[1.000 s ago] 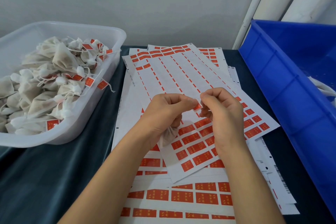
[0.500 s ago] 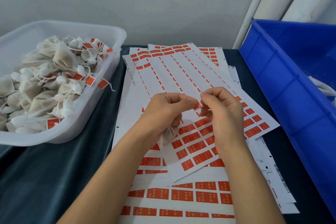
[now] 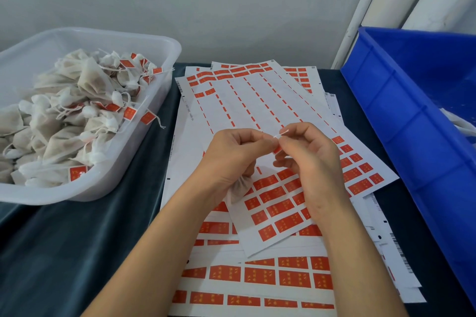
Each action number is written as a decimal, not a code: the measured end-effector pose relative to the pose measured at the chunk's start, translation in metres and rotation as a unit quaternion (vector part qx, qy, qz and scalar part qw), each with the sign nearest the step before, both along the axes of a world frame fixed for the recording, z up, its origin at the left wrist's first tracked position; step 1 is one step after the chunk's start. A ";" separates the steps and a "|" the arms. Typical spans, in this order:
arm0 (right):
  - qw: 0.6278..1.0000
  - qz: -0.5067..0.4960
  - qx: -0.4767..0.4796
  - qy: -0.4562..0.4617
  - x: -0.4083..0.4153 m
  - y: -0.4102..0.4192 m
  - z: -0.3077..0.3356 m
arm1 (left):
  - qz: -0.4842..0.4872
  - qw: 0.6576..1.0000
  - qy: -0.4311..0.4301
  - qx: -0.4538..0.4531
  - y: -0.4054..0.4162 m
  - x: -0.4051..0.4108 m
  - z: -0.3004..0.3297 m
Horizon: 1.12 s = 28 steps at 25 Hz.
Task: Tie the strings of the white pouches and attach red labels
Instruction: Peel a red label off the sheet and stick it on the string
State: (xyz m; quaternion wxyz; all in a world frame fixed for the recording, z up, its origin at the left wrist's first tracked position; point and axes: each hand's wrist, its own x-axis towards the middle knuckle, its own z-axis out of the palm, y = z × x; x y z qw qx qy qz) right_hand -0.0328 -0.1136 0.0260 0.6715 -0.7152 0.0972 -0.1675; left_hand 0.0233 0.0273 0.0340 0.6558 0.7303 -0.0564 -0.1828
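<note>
Across the right edge of the frame a blue bin (image 3: 401, 121) stands with its open top toward the person, likely as the supply side; something white shows inside at the far right, too cut off to name. At the upper left a clear tub (image 3: 164, 64) holds a heap of tied pouches (image 3: 67, 116), many already carrying red tags, so it reads as the place for finished pieces, kept within easy reach of the left arm. Between the two containers, filling the centre and bottom of the frame, lie fanned label sheets (image 3: 257, 100) on a dark cloth (image 3: 77, 252); the top sheet is mostly stripped, with red labels left along its lower right, and it sits directly beneath the hands so a fresh label is close at hand.

Just above that sheet, at centre frame, the left hand (image 3: 231, 157) curls around a white pouch (image 3: 240, 185), whose body bulges out below the palm, while its thumb and forefinger pinch the string (image 3: 276, 136) near the neck. The right hand (image 3: 306, 159) pinches the string's free end, with a scrap of red label (image 3: 277, 149) visible just below the fingertips. Holding the string taut between both pinches probably steadies it so the label can fold around it; whether the label is already stuck on cannot be told.
</note>
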 end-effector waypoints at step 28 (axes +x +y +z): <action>0.997 0.034 0.057 -0.031 0.002 -0.001 -0.004 | 0.024 0.998 -0.064 -0.001 0.000 -0.002 0.002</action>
